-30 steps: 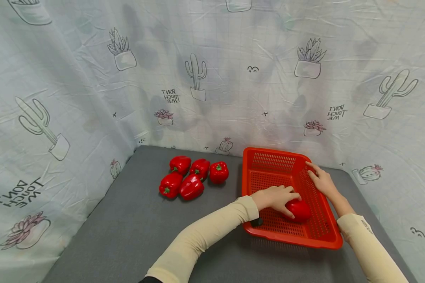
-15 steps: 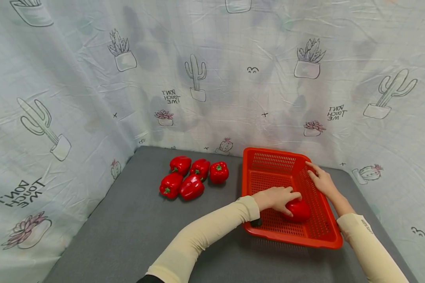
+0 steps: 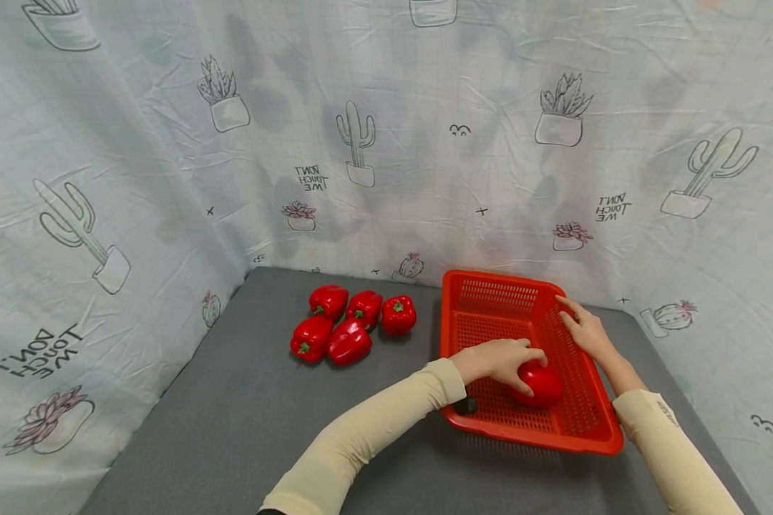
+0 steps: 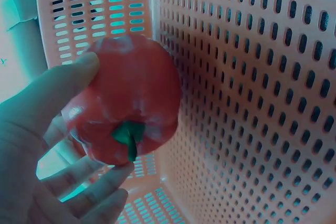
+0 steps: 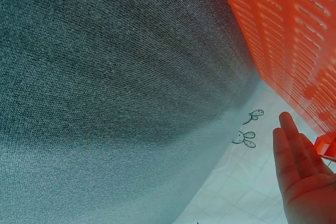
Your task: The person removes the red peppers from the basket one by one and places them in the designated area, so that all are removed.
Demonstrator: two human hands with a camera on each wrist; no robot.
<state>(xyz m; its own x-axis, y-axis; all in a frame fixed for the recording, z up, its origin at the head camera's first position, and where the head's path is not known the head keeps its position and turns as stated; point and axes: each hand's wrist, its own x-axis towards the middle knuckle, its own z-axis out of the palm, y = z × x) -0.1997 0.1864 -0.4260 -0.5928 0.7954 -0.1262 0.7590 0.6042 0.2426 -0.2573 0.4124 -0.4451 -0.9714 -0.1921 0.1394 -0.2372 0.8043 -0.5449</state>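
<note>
My left hand (image 3: 499, 361) is down inside the red plastic basket (image 3: 509, 431). It holds a red bell pepper (image 3: 540, 386), thumb on one side and fingers on the other. In the left wrist view that bell pepper (image 4: 131, 87) shows its green stem, close to the slotted wall. My right hand (image 3: 586, 330) rests at the basket's right rim. The right wrist view has its straight fingers (image 5: 296, 150) along the outside of the slotted wall; its thumb is hard to make out there.
Several red bell peppers lie grouped left of the basket, among them one pepper (image 3: 348, 342) in front and one (image 3: 398, 315) nearest the basket. A grey tabletop (image 3: 245, 422) carries everything. A printed curtain (image 3: 419, 143) hangs behind and at both sides.
The left hand and its bell pepper have shifted very slightly left and toward the near side of the basket. The right hand, the basket and the other peppers stay put.
</note>
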